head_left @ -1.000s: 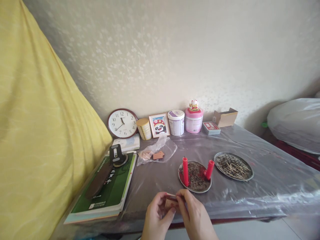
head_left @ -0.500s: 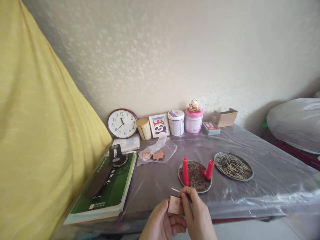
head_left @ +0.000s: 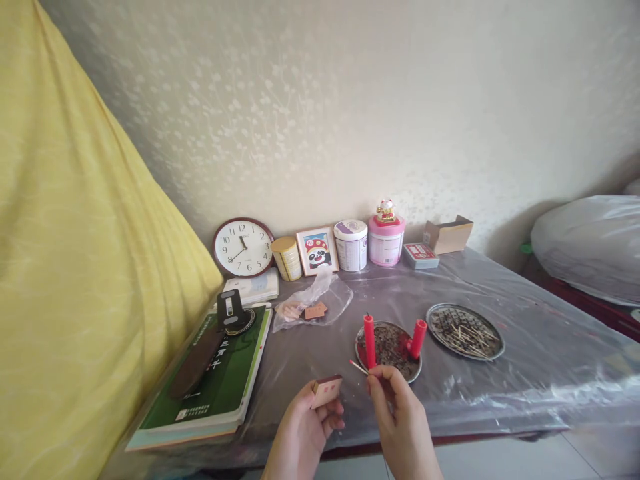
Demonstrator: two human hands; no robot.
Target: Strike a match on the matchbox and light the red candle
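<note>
My left hand [head_left: 303,435] is closed round a small matchbox [head_left: 327,391], held just above the near table edge. My right hand [head_left: 400,417] pinches a single match [head_left: 358,367], its head pointing left and up, a short gap to the right of the box. Right behind the match stands an upright red candle [head_left: 369,341] on a round metal plate [head_left: 389,343]; a second red candle [head_left: 418,338] leans at that plate's right side. Neither candle shows a flame.
A second metal plate [head_left: 466,331] with several used matches lies to the right. A green book [head_left: 215,377] with a dark case lies at left, a plastic bag [head_left: 313,303] behind. A clock [head_left: 243,247], tins, a picture frame and boxes line the wall. A yellow curtain [head_left: 75,267] hangs at left.
My hands were together at the box; the right hand drew out a match, and the two hands have moved apart, the box going left and the match right.
</note>
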